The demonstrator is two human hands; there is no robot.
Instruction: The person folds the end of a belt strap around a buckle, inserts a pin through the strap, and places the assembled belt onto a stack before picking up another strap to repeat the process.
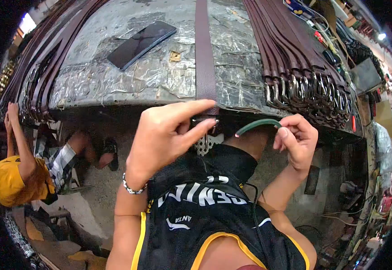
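Note:
A dark brown belt strap runs down the middle of the work surface and over its front edge, with a metal buckle partly visible below. My left hand, a braided bracelet on its wrist, is at the strap's lower end. Its index finger and thumb are apart, the index fingertip over the strap; the other fingers are curled. To the right, my right hand pinches one end of a curved green strip between thumb and fingers. The strip's free end points left toward the strap.
A dark phone lies on the plastic-covered work surface. Many brown belts with metal buckles hang over the right edge; more belts lie left. A person in a yellow top is at the far left.

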